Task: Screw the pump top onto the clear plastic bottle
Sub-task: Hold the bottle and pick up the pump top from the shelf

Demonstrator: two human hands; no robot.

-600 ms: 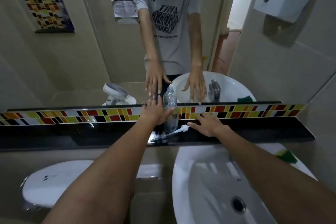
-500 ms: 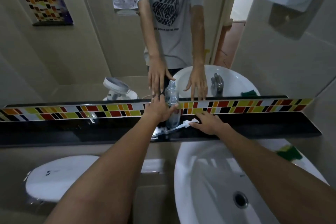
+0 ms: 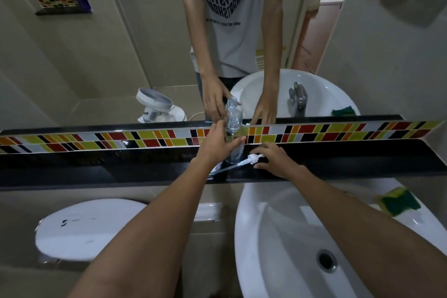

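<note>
A long black shelf (image 3: 96, 169) runs wall to wall under the mirror, its glossy top just below the band of coloured tiles (image 3: 338, 132), which I take as my landmark. Right below the middle of that band the clear plastic bottle (image 3: 234, 150) stands upright on the shelf with its neck bare, my left hand (image 3: 216, 146) wrapped around its body. Just to the right of it, also below the tiles, the pump top (image 3: 252, 158) lies on its side on the black surface, its thin tube trailing left past the bottle's base. My right hand (image 3: 278, 159) rests over the pump, fingertips at its head.
</note>
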